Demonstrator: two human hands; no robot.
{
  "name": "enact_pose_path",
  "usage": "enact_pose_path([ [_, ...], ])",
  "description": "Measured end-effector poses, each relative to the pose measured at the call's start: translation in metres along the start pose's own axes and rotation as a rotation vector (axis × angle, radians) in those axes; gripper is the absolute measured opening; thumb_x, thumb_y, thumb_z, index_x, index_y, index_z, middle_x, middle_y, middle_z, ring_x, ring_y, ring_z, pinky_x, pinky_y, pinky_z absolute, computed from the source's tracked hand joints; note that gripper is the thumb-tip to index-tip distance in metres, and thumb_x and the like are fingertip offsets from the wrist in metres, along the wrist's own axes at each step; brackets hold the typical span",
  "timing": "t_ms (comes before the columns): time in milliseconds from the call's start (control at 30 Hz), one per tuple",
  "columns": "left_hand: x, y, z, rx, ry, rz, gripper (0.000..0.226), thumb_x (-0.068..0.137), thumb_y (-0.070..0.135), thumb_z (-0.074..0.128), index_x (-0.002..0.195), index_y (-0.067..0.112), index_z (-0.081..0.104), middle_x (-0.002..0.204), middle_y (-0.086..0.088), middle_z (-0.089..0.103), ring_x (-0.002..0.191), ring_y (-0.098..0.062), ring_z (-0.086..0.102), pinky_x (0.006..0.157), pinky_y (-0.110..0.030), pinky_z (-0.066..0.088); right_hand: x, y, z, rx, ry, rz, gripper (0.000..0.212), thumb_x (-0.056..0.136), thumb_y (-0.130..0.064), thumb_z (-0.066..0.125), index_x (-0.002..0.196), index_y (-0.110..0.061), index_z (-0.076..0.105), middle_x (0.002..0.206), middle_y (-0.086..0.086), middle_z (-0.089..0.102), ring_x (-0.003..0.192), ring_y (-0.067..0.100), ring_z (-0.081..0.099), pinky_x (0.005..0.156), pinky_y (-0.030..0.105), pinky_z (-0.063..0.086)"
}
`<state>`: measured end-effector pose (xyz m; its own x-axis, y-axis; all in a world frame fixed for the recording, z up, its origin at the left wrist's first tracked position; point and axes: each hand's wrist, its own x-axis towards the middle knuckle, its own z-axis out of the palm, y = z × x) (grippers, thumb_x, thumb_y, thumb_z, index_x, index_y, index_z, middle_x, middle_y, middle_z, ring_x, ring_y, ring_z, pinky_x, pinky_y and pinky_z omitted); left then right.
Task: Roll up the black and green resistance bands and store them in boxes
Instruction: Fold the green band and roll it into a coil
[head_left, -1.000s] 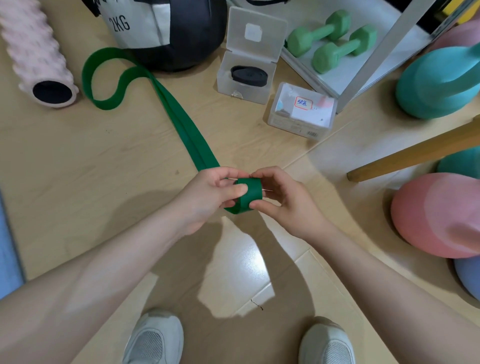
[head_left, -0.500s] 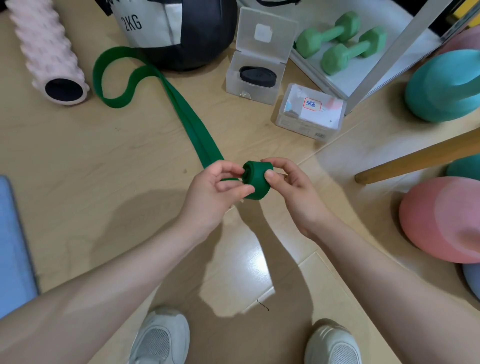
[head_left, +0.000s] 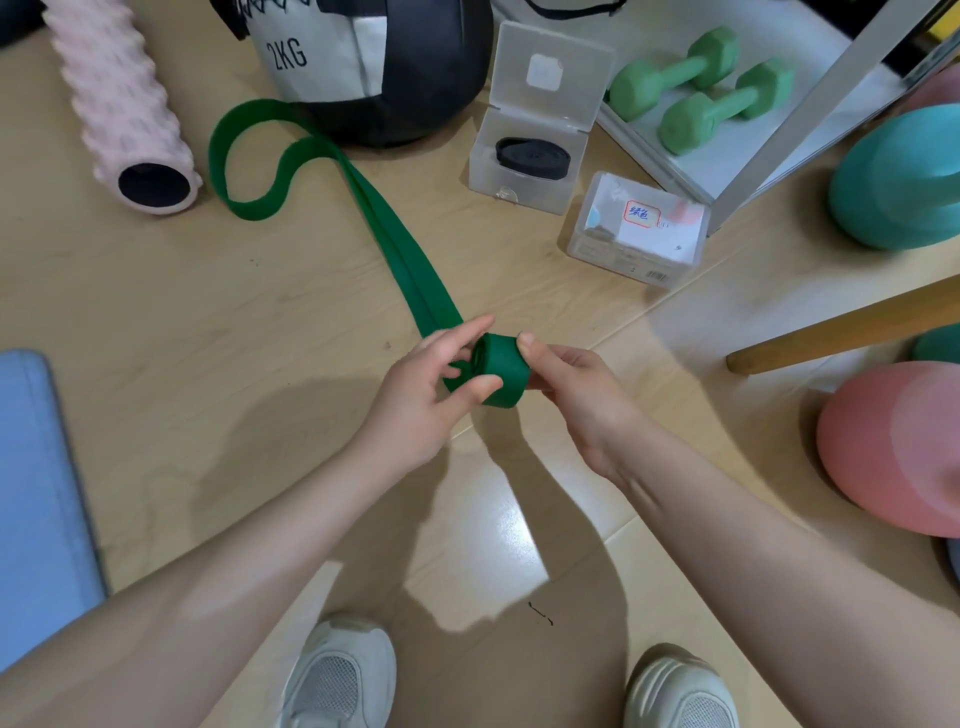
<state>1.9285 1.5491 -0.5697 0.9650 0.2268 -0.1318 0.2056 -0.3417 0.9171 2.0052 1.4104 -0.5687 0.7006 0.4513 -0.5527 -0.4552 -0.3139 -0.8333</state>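
A green resistance band (head_left: 400, 260) lies flat on the wooden floor, its far end looped beside the black weight ball. Its near end is wound into a tight roll (head_left: 503, 371) held just above the floor. My left hand (head_left: 426, 395) pinches the roll's left side between thumb and fingers. My right hand (head_left: 576, 395) grips its right side, thumb on top. The black band (head_left: 532, 158) sits rolled inside an open clear box (head_left: 524, 176). A second clear box (head_left: 636, 231), closed and labelled, lies to the right of it.
A black 2KG ball (head_left: 363, 67) and a pink foam roller (head_left: 124, 109) lie at the back left. Green dumbbells (head_left: 701, 88) rest on a white shelf. Teal (head_left: 898, 176) and pink (head_left: 893, 447) kettlebells and a wooden leg (head_left: 841, 327) crowd the right. A blue mat (head_left: 36, 499) lies left.
The roll has been turned further along the band and has grown a little thicker. The free length of the band on the floor is shorter. Both hands have shifted their fingers round the roll.
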Motion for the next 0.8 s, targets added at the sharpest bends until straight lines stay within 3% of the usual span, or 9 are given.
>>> enact_pose_path([
  [67, 0.002, 0.001, -0.002, -0.098, -0.019, -0.055, 0.042, 0.087, 0.013, 0.061, 0.107, 0.049, 0.05, 0.103, 0.003, 0.064, 0.096, -0.01, 0.061, 0.086, -0.018, 0.044, -0.001, 0.0, 0.0, -0.064, -0.001, 0.013, 0.04, 0.093, -0.042, 0.046, 0.102, -0.01, 0.068, 0.099, 0.01, 0.07, 0.098, 0.01, 0.062, 0.095, 0.02, 0.036],
  [167, 0.002, 0.004, 0.002, -0.183, 0.025, -0.118, 0.03, 0.09, 0.013, 0.056, 0.111, 0.033, 0.054, 0.095, 0.012, 0.063, 0.083, 0.011, 0.06, 0.075, -0.007, 0.044, 0.0, -0.006, -0.003, -0.123, -0.039, -0.029, 0.029, 0.095, -0.041, 0.044, 0.092, -0.022, 0.066, 0.086, -0.019, 0.063, 0.073, -0.022, 0.052, 0.065, -0.006, 0.035],
  [200, 0.002, 0.004, 0.003, -0.215, 0.062, -0.165, 0.028, 0.092, 0.014, 0.054, 0.116, 0.028, 0.054, 0.093, 0.015, 0.061, 0.079, 0.015, 0.058, 0.072, -0.004, 0.043, 0.0, -0.007, -0.004, -0.151, -0.058, -0.057, 0.025, 0.095, -0.039, 0.043, 0.095, -0.026, 0.064, 0.088, -0.025, 0.059, 0.075, -0.025, 0.049, 0.067, -0.007, 0.035],
  [233, 0.003, 0.003, 0.003, -0.249, 0.106, -0.225, 0.028, 0.093, 0.017, 0.053, 0.12, 0.024, 0.053, 0.093, 0.017, 0.06, 0.079, 0.015, 0.058, 0.071, -0.004, 0.043, -0.001, -0.007, -0.005, -0.155, -0.077, -0.088, 0.022, 0.095, -0.037, 0.043, 0.103, -0.028, 0.062, 0.095, -0.025, 0.058, 0.084, -0.023, 0.05, 0.078, -0.004, 0.036],
  [300, 0.005, -0.002, -0.003, -0.299, 0.166, -0.332, 0.031, 0.094, 0.023, 0.051, 0.124, 0.019, 0.054, 0.098, 0.013, 0.063, 0.083, 0.007, 0.058, 0.068, -0.008, 0.042, -0.003, -0.004, -0.007, -0.116, -0.116, -0.148, 0.031, 0.093, -0.027, 0.05, 0.124, -0.027, 0.051, 0.12, -0.014, 0.057, 0.11, -0.006, 0.052, 0.099, 0.016, 0.039],
  [400, 0.0, -0.006, -0.007, -0.386, 0.155, -0.387, 0.03, 0.094, 0.022, 0.05, 0.122, 0.016, 0.058, 0.099, 0.005, 0.066, 0.072, 0.005, 0.06, 0.058, -0.003, 0.041, -0.003, 0.001, -0.006, -0.185, -0.234, -0.28, 0.056, 0.083, -0.009, 0.065, 0.127, -0.033, 0.041, 0.129, -0.017, 0.049, 0.125, 0.003, 0.044, 0.104, 0.02, 0.036],
  [533, -0.01, -0.009, 0.002, -0.521, 0.13, -0.407, 0.021, 0.095, 0.019, 0.048, 0.109, 0.021, 0.062, 0.085, 0.002, 0.062, 0.061, 0.001, 0.053, 0.06, -0.014, 0.04, 0.004, 0.001, 0.006, -0.311, -0.251, -0.36, 0.058, 0.076, 0.004, 0.069, 0.122, -0.024, 0.049, 0.124, 0.0, 0.057, 0.114, 0.011, 0.056, 0.101, 0.02, 0.042],
  [667, -0.013, -0.014, 0.003, -0.673, 0.107, -0.431, 0.022, 0.095, 0.016, 0.047, 0.109, 0.02, 0.063, 0.093, -0.012, 0.048, 0.07, -0.013, 0.042, 0.06, -0.016, 0.04, 0.003, 0.003, 0.009, -0.44, -0.186, -0.46, 0.06, 0.071, -0.008, 0.075, 0.124, -0.023, 0.051, 0.122, 0.004, 0.059, 0.11, 0.018, 0.059, 0.1, 0.034, 0.046],
  [800, -0.013, -0.011, 0.003, -0.756, 0.129, -0.493, 0.023, 0.094, 0.016, 0.049, 0.115, 0.02, 0.058, 0.092, -0.005, 0.063, 0.072, -0.012, 0.055, 0.073, -0.022, 0.042, -0.001, -0.001, 0.01, -0.632, -0.07, -0.546, 0.059, 0.069, -0.015, 0.08, 0.12, -0.007, 0.051, 0.11, 0.004, 0.064, 0.1, 0.019, 0.061, 0.09, 0.031, 0.047],
])
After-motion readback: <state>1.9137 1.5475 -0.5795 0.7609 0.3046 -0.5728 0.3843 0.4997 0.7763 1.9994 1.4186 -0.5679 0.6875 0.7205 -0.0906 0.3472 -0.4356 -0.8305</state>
